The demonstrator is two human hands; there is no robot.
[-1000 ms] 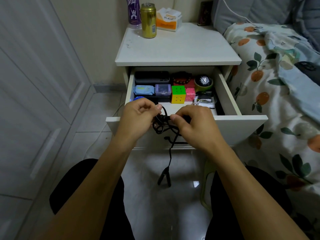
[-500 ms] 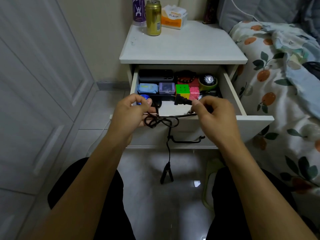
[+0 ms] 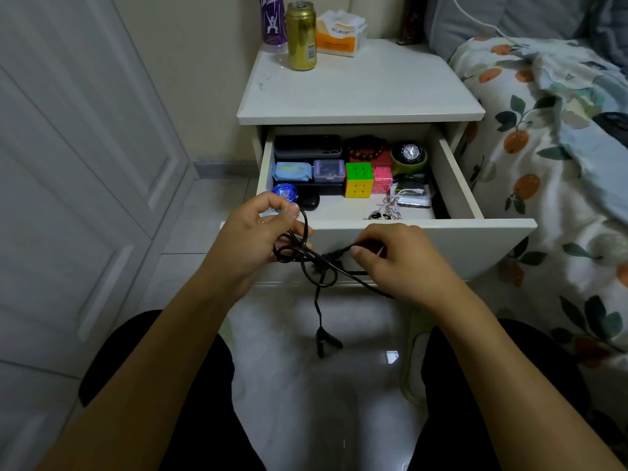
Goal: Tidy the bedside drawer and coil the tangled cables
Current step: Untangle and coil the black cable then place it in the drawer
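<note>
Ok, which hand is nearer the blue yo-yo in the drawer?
Left. The left hand sits right in front of the blue yo-yo, partly overlapping it. The right hand is farther right, pinching the black cable.

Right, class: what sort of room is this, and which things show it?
Most likely a bedroom: a white bedside table with its drawer open stands beside a bed with a fruit-print quilt.

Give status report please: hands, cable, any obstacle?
Left hand and right hand both pinch the black cable. Cable tangled, one end hanging above the floor. Open drawer just behind; nothing blocking.
</note>
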